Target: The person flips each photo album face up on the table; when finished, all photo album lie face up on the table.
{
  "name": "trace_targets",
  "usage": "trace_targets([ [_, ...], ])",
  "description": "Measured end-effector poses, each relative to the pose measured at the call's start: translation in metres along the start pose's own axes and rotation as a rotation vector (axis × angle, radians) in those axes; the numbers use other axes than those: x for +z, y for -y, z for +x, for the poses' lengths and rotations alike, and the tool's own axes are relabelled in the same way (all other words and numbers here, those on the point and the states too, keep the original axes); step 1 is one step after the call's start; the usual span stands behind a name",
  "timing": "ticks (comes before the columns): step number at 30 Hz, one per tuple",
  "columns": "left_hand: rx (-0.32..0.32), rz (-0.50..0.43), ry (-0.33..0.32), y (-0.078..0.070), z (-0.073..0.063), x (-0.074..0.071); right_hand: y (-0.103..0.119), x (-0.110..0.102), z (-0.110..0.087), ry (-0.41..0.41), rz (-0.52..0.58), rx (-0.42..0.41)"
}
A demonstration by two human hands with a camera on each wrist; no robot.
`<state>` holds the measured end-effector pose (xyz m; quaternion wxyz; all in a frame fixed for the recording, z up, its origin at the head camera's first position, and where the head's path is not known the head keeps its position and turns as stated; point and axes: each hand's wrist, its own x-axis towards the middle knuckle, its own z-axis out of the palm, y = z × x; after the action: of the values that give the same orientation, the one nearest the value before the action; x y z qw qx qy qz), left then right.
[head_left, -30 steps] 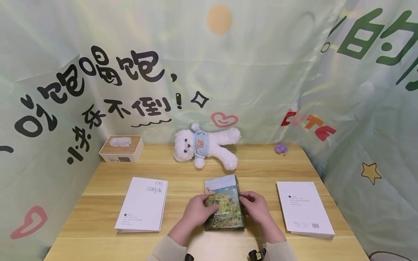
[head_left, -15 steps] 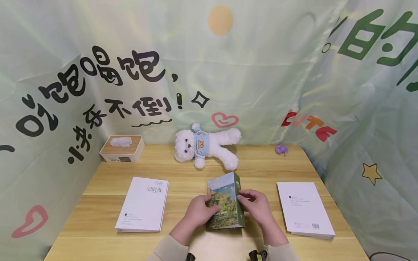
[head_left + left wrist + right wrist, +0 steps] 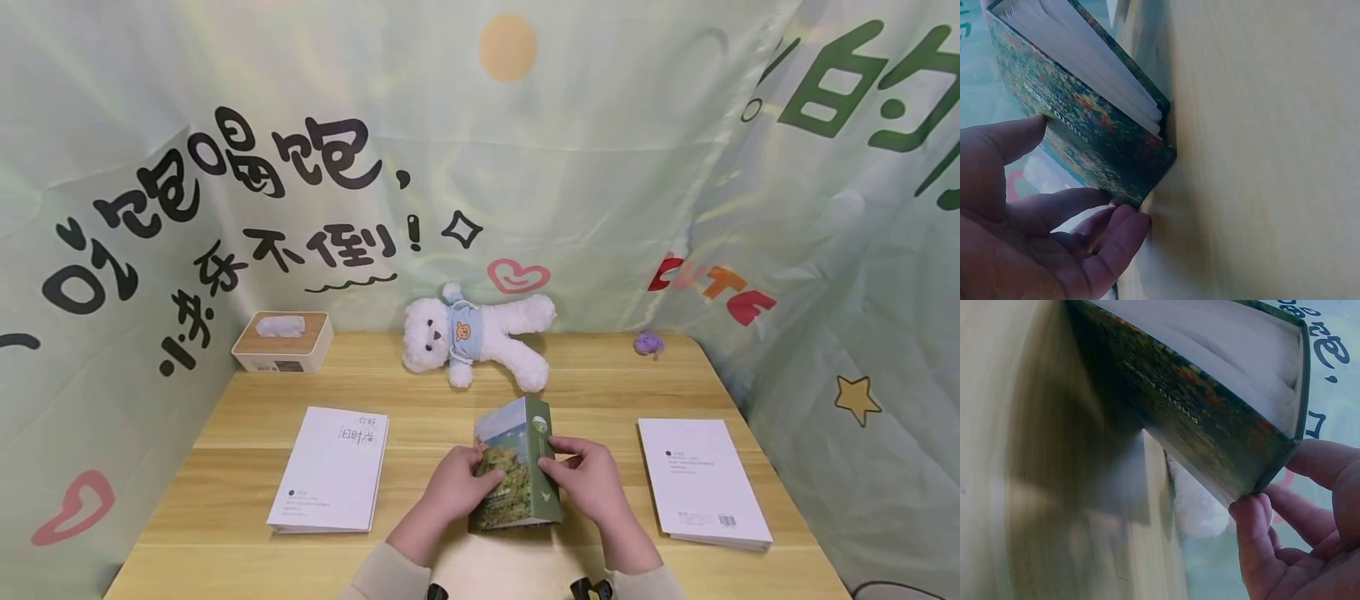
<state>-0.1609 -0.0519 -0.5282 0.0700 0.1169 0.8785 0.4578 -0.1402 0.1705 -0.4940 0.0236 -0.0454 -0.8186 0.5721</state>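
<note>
A photo album [image 3: 501, 475] with a painted garden-and-sky cover stands tilted at the middle of the table, its green spine raised on the right and turned into view. My left hand [image 3: 453, 483] grips its left edge, thumb on the front cover, the other fingers at the lower edge in the left wrist view. On the spine side, my right hand [image 3: 588, 479] pinches the album, thumb on the spine and fingers at the back cover. White page edges [image 3: 1222, 344] show between the covers in the right wrist view.
White albums lie flat at left [image 3: 330, 471] and right [image 3: 703, 479]. Along the back of the wooden table [image 3: 360, 379] are a tissue box [image 3: 282, 343], a white plush bear [image 3: 480, 333] and a small purple item [image 3: 648, 342]. Printed cloth walls surround the table.
The album has tilted, its right side rising so that the green spine faces more toward the head camera. The right thumb has come onto the spine; the left hand keeps its grip.
</note>
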Motion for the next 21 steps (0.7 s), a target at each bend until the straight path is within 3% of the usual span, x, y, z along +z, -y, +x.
trace_targets([
  [13, -0.022, -0.068, 0.006, -0.008, 0.0, -0.002, 0.006, 0.001, -0.002, -0.007, 0.004, -0.023],
  [21, 0.015, -0.152, -0.014, -0.022, -0.003, -0.004, 0.009, 0.001, -0.003, -0.018, 0.016, -0.053],
])
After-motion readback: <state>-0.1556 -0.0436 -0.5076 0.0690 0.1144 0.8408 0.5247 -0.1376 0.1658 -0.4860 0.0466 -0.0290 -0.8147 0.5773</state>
